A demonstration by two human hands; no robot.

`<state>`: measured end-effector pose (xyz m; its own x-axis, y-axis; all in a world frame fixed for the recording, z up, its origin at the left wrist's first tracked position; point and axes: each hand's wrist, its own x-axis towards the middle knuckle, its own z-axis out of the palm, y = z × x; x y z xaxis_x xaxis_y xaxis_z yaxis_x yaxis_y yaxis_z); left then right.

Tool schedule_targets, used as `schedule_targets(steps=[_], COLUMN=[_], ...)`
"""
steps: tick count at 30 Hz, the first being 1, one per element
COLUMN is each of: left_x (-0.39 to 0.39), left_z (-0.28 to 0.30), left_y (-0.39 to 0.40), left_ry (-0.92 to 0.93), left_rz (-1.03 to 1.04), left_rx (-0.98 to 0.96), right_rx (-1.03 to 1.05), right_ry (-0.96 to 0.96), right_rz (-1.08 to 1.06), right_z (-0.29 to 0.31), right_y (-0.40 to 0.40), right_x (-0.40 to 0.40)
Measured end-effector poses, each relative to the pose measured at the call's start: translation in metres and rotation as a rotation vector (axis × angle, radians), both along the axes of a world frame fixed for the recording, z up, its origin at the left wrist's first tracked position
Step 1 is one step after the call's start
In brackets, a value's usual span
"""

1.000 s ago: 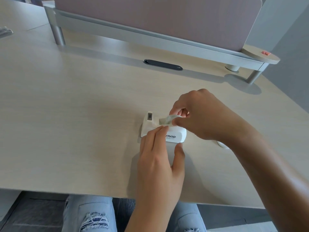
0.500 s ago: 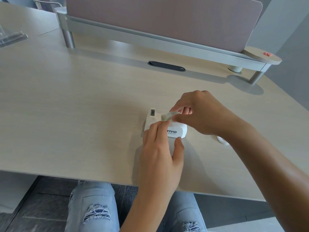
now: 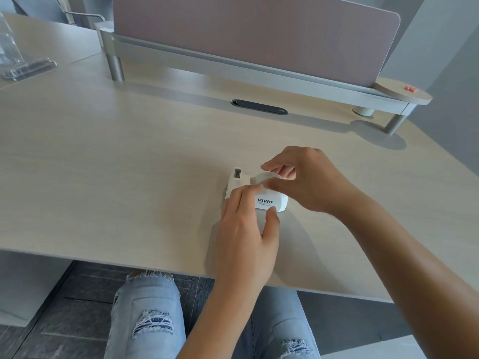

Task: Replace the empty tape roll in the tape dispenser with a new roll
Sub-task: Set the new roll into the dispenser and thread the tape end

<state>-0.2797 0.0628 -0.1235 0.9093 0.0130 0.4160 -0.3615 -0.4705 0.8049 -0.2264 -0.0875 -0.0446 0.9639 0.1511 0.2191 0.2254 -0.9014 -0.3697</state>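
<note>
Right hand (image 3: 308, 182) pinches the tape roll (image 3: 260, 178) at the top of the white dispenser (image 3: 269, 200).

Thumb and fingers close around the pale roll, which sits partly in the dispenser's cradle. The left hand (image 3: 246, 229) clasps the dispenser's near side, fingers on top, thumb low. The dispenser stands on the light wooden desk (image 3: 116, 164), near its front edge, its cutter end pointing away.

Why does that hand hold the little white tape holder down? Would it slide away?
Probably, yes. The tape dispenser looks small and plastic, so likely light, and the desk looks smooth. The left hand presses on it while the right hand handles the tape roll.
</note>
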Motion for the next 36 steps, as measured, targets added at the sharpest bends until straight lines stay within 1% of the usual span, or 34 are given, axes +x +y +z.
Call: schedule_targets(steps=[5,14,21,25,29,34,36], left_x=[-0.001,-0.001,-0.001,-0.001,0.001,0.000,-0.001], left_z=[0.000,0.000,0.000,0.001,0.000,-0.001,-0.001], left_y=[0.000,0.000,-0.001,-0.002,-0.001,-0.001,-0.001], left_ry=[-0.014,-0.018,-0.012,0.004,0.030,0.014,0.010], left_rz=[0.010,0.000,-0.014,-0.016,-0.022,-0.024,-0.019], left_rx=[0.008,0.007,-0.007,-0.012,-0.011,-0.023,-0.026], right_rx=[0.026,-0.164,-0.230,-0.280,-0.266,-0.169,-0.159], right_ry=[-0.001,-0.011,0.097,0.096,0.085,0.137,0.142], right_rz=[-0.012,0.030,0.036,0.032,0.061,0.071,0.078], right_z=[0.002,0.015,0.025,0.024,0.023,0.026,0.027], right_y=[-0.005,-0.008,-0.001,0.001,0.001,-0.006,-0.007], right_x=[-0.003,-0.006,0.007,0.012,0.015,0.015,0.014])
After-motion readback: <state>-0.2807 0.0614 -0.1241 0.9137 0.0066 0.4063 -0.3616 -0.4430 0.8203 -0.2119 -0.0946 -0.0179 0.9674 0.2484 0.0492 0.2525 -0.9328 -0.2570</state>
